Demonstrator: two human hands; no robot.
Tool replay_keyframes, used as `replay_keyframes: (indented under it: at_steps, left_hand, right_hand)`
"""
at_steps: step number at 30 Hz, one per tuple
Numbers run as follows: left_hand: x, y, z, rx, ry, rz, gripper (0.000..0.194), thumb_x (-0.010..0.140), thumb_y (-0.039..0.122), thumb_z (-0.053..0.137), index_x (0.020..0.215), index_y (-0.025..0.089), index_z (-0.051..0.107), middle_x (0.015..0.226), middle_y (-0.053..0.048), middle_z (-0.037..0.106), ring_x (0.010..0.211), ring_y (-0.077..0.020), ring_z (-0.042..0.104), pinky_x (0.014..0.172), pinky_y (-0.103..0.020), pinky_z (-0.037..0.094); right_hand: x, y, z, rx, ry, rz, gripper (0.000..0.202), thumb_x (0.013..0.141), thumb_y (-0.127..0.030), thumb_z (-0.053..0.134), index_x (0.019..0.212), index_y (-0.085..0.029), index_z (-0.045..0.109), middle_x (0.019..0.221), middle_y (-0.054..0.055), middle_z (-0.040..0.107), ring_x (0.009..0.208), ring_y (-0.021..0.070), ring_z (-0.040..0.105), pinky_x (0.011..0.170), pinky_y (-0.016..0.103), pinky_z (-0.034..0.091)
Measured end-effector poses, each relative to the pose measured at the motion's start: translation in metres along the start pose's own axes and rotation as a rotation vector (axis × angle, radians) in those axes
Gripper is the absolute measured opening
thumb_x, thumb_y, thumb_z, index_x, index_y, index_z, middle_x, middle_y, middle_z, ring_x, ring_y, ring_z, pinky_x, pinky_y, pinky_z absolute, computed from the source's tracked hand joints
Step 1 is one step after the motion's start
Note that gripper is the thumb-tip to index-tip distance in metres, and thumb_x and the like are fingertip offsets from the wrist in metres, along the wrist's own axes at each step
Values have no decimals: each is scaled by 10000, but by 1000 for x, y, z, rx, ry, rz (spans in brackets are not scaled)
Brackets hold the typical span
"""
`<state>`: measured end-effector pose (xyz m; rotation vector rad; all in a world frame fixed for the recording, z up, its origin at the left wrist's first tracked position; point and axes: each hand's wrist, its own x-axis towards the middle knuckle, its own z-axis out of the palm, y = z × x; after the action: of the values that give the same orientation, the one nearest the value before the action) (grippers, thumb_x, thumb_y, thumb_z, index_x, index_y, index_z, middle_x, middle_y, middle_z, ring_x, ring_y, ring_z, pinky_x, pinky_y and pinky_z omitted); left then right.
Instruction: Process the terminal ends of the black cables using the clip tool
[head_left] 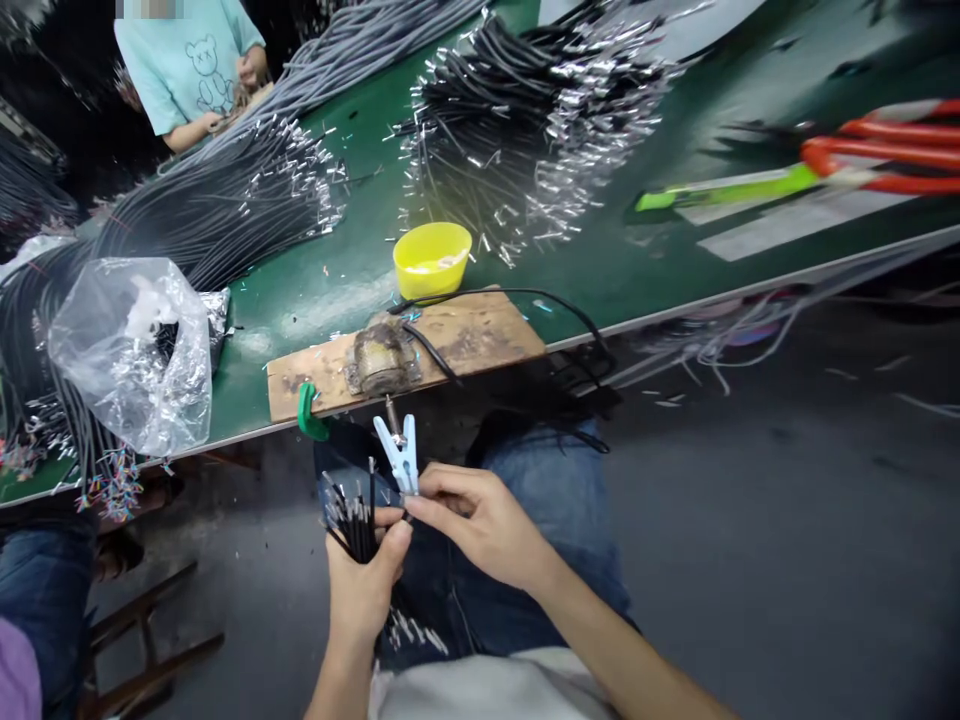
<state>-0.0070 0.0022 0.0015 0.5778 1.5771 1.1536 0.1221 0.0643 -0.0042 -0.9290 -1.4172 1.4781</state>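
Green tabletop (570,280) strewn with cables (495,130). Wooden board (487,335) set along near edge. Clear bag (112,340) placed left of board; foil, dark bits inside. Wires (360,525) clasped in left hand (364,585) over lap. Right hand (480,520): fingertips pressed together; what's pinched can't be told. Yellow cup (420,275) parked at board's far edge, pale contents inside. Motor (381,362) mounted on board, blue clip (405,460) on its shaft, touched by right fingertips.

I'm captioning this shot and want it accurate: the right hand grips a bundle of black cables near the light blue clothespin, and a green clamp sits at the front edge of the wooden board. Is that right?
Not quite: the head view shows the left hand, not the right hand, gripping the bundle of black cables near the light blue clothespin. The rest stands.
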Motion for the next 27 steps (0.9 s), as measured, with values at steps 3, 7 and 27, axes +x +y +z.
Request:
replay_keyframes:
  at_steps: [3, 7, 27]
  left_hand:
    - [-1, 0, 1, 6, 36, 112, 225, 595, 354, 781, 622, 176, 646, 542, -2, 546, 468, -104, 449, 440, -230, 352]
    - [-4, -2, 5, -92, -60, 82, 365, 665, 490, 709, 624, 152, 576, 454, 41, 437, 375, -45, 330, 383, -204, 242]
    - [-10, 9, 19, -126, -34, 89, 486, 581, 490, 762, 509, 148, 424, 549, 42, 381, 429, -30, 320, 391, -202, 238]
  right_hand:
    - [-1, -5, 7, -59, 119, -140, 262, 801, -200, 558, 542, -168, 546, 556, -9, 494, 542, 115, 463, 510, 236, 358]
    - [-3, -2, 18, 191, 152, -85, 268, 813, -288, 573, 574, -168, 559, 607, 7, 523, 590, 131, 487, 550, 248, 383]
    - [-7, -2, 24, -165, 368, -517, 156, 807, -85, 524, 743, -200, 607, 676, 33, 571, 639, 164, 517, 576, 290, 443]
